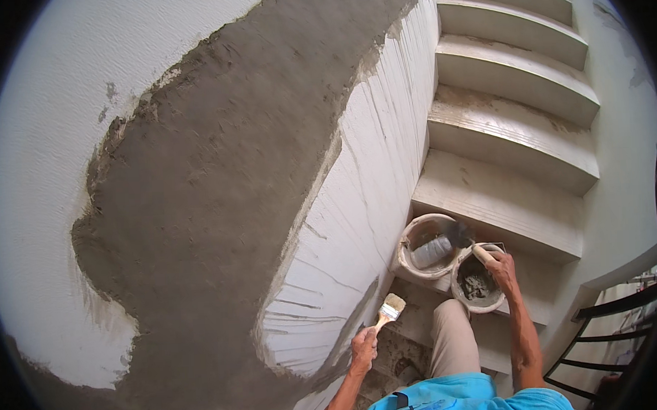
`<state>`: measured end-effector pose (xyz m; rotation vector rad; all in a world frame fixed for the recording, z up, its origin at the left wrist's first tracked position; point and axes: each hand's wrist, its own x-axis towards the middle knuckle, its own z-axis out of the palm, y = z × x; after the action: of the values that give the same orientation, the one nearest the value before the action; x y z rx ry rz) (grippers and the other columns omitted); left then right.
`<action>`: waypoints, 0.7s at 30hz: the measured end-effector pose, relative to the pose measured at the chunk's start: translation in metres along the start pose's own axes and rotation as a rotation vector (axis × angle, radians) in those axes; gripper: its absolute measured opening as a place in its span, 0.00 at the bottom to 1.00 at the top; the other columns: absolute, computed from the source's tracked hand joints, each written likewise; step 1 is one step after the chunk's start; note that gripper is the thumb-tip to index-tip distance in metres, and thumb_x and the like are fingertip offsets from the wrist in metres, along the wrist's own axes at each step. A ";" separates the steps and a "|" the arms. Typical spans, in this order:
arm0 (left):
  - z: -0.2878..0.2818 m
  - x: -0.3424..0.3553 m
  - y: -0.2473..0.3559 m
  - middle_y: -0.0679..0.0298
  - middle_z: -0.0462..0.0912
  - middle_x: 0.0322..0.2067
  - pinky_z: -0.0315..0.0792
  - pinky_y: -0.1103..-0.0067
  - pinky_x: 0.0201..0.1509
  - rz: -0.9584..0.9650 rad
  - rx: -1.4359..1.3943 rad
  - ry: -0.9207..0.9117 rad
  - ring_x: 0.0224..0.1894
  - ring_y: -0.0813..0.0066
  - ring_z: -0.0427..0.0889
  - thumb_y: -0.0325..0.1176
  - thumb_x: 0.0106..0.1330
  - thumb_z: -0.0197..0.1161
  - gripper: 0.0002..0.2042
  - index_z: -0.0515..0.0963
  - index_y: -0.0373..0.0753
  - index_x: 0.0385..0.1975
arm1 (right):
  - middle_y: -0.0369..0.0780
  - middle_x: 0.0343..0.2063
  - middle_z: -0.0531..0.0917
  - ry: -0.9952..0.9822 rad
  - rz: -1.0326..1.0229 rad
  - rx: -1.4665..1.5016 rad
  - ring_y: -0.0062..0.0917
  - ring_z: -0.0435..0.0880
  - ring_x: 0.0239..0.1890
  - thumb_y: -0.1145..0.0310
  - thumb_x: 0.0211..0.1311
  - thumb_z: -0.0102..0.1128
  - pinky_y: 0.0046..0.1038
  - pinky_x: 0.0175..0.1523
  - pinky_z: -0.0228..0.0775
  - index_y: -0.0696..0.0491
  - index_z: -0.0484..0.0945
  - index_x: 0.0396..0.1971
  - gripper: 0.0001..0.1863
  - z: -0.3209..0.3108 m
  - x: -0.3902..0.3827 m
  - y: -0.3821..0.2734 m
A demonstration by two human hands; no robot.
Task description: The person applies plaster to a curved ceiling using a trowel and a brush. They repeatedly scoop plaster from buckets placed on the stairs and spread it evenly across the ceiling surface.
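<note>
My left hand (364, 348) is closed around the handle of a flat paintbrush (389, 309), its pale bristles pointing up and away from me. In my right hand (501, 268) is the light handle of a trowel (460, 235), whose dark blade looks smeared by motion. The trowel passes over the rims of two buckets standing side by side. The right bucket (499, 300) holds wet grey mortar (478, 284). Inside the left bucket (407, 264) lies a pale cylindrical object (431, 252); its kind I cannot make out.
A broad patch of dark grey mortar (217, 166) covers the white wall (41, 173) on my left, with grey drips below it. Stairs (503, 175) climb ahead between this wall and the right one. A dark curved railing (619, 306) stands at lower right.
</note>
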<state>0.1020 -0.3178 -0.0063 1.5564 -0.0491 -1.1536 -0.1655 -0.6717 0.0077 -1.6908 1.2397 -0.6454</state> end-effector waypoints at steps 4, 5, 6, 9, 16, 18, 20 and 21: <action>-0.014 -0.008 -0.005 0.74 0.68 0.20 0.57 0.86 0.15 -0.020 -0.032 -0.042 0.15 0.88 0.61 0.43 0.74 0.57 0.16 0.77 0.36 0.47 | 0.35 0.22 0.78 -0.049 0.294 0.598 0.19 0.76 0.22 0.63 0.47 0.56 0.24 0.22 0.68 0.57 0.81 0.43 0.22 0.020 -0.055 0.042; -0.019 -0.009 -0.006 0.74 0.68 0.20 0.57 0.86 0.15 -0.039 -0.029 -0.046 0.14 0.88 0.60 0.43 0.74 0.57 0.16 0.77 0.36 0.47 | 0.34 0.24 0.77 -0.109 0.304 0.590 0.17 0.74 0.21 0.64 0.48 0.56 0.23 0.22 0.66 0.55 0.78 0.40 0.19 0.022 -0.060 0.045; -0.023 -0.010 -0.008 0.74 0.67 0.20 0.57 0.86 0.15 -0.057 -0.026 -0.050 0.14 0.88 0.60 0.43 0.74 0.57 0.15 0.77 0.36 0.46 | 0.34 0.24 0.77 -0.053 0.269 0.543 0.17 0.74 0.21 0.65 0.48 0.55 0.24 0.23 0.66 0.55 0.78 0.39 0.17 0.026 -0.060 0.047; -0.037 -0.013 -0.018 0.74 0.67 0.19 0.56 0.86 0.15 -0.109 0.039 -0.006 0.14 0.88 0.60 0.44 0.74 0.56 0.15 0.77 0.37 0.45 | 0.34 0.22 0.74 0.111 0.179 0.522 0.17 0.73 0.20 0.70 0.47 0.54 0.23 0.24 0.67 0.54 0.75 0.32 0.10 0.045 -0.051 0.032; -0.081 -0.013 -0.072 0.65 0.76 0.19 0.69 0.71 0.26 0.180 0.607 0.135 0.20 0.68 0.75 0.46 0.69 0.58 0.17 0.80 0.36 0.31 | 0.35 0.21 0.72 0.118 0.094 0.580 0.20 0.70 0.22 0.72 0.43 0.54 0.25 0.28 0.65 0.58 0.75 0.30 0.11 0.062 -0.018 -0.060; -0.109 -0.013 -0.112 0.57 0.81 0.24 0.71 0.64 0.34 0.267 0.788 0.178 0.28 0.56 0.79 0.45 0.68 0.57 0.17 0.81 0.36 0.30 | 0.37 0.24 0.76 0.080 -0.094 0.521 0.22 0.73 0.24 0.72 0.44 0.55 0.26 0.31 0.66 0.60 0.77 0.33 0.13 0.066 0.005 -0.075; -0.122 -0.021 -0.129 0.52 0.83 0.29 0.72 0.59 0.40 0.241 0.940 0.223 0.35 0.47 0.81 0.45 0.68 0.56 0.17 0.81 0.37 0.31 | 0.35 0.19 0.73 0.044 -0.264 0.405 0.18 0.71 0.18 0.70 0.44 0.55 0.23 0.23 0.65 0.59 0.75 0.32 0.13 0.067 0.034 -0.105; -0.125 -0.032 -0.132 0.50 0.84 0.32 0.72 0.58 0.42 0.167 0.995 0.255 0.38 0.44 0.81 0.46 0.68 0.56 0.17 0.82 0.37 0.33 | 0.35 0.18 0.73 0.034 -0.219 0.473 0.18 0.71 0.18 0.69 0.45 0.55 0.23 0.23 0.65 0.59 0.75 0.34 0.14 0.071 0.042 -0.126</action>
<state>0.0994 -0.1606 -0.1035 2.4961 -0.6511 -0.8035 -0.0360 -0.6750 0.0842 -1.4255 0.8429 -1.0145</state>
